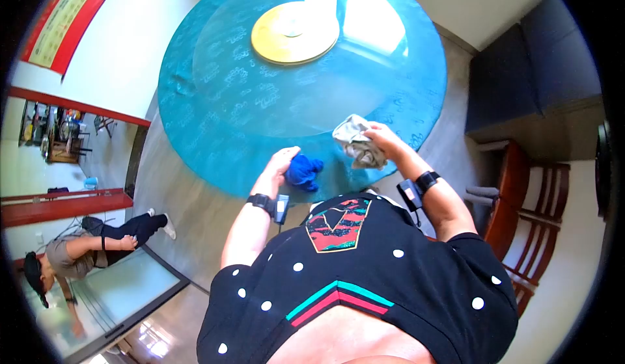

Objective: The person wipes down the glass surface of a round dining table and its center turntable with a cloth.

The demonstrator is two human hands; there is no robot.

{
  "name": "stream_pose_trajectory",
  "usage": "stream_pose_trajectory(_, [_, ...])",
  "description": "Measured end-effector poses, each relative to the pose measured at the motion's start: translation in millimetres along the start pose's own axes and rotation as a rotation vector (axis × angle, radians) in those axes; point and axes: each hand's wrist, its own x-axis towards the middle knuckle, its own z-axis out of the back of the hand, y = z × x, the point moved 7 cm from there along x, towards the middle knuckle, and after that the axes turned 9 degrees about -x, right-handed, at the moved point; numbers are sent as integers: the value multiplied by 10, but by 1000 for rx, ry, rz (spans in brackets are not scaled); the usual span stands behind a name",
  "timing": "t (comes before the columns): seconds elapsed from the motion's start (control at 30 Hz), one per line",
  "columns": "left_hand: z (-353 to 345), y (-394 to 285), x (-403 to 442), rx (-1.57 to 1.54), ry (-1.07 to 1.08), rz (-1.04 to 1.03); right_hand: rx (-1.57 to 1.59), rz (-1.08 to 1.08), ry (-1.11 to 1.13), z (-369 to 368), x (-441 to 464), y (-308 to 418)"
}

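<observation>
My left hand [281, 161] is closed on a crumpled blue cloth [304, 172] near the front edge of the round table. A bunched pale grey cloth [357, 136] is gripped in my right hand [385, 141], a little farther over the tabletop. The table wears a teal patterned tablecloth [182, 97], and a round glass turntable [286, 113] covers its middle. Some of the fingers of my left hand are hidden behind the blue cloth.
A yellow disc [270, 48] sits at the turntable's centre. Wooden chairs [514, 201] and a dark padded seat [501, 71] stand at the right. Another person [78, 256] is at the left beside a glass panel [140, 292].
</observation>
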Motion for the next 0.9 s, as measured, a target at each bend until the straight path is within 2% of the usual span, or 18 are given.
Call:
stream_pose_trajectory(0.1, [648,-70,-147,-35,-153,-72,91,192,-99,284,69,500])
stream_pose_trajectory(0.17, [958,-61,-271,7,-249,-114,38,376,-210,518,173,859])
stream_pose_trajectory(0.2, [1113,-129,-389,277,-396,-192,30,323,-229,556,156,1017])
stream_pose_trajectory(0.23, [1219,-205,-506,549,-543,-262,-110,313,-321,923,537,863])
stream_pose_trajectory(0.27, [1287,-214,-565,749,-617,-245,-355,336,-462,1055,663,890])
stream_pose_trajectory(0.3, [1314,-163,-616,736,-631,-242,-601,362,-601,1144,774,931])
stream_pose_trajectory(0.33, [1267,-103,-637,839,-627,-221,-1026,346,-637,1369,1145,777])
stream_pose_trajectory(0.37, [1208,-65,-631,941,-623,-201,-1161,118,-660,1215,1056,834])
stream_pose_trajectory(0.43, [1061,-124,-690,985,-696,-137,-1322,-81,-681,928,991,979])
stream_pose_trajectory(0.5, [1075,-127,-669,929,-679,-100,-1342,-123,-724,996,1327,1002])
stream_pose_trajectory(0.57, [1126,-68,-610,885,-723,-68,-1294,-42,-748,996,1489,1167])
stream_pose_trajectory(0.6, [1126,-79,-604,880,-730,-53,-1314,110,-777,991,1665,1296])
stream_pose_trajectory(0.7, [1132,-74,-594,851,-745,-36,-1202,215,-636,734,2014,1543])
stream_pose_trajectory(0.73, [1128,-83,-588,855,-748,-33,-1225,356,-671,516,2074,1607])
stream_pose_trajectory(0.8, [1139,-73,-577,855,-754,-20,-1223,325,-480,-163,2009,1763])
stream_pose_trajectory(0.83, [1151,-66,-568,857,-751,-2,-1264,470,-450,-441,2162,1685])
stream_pose_trajectory(0.87, [1159,-73,-554,859,-745,13,-1334,731,-382,-745,2318,1531])
stream_pose_trajectory(0.9, [1159,-83,-557,856,-745,20,-1329,678,-179,-1156,2166,1507])
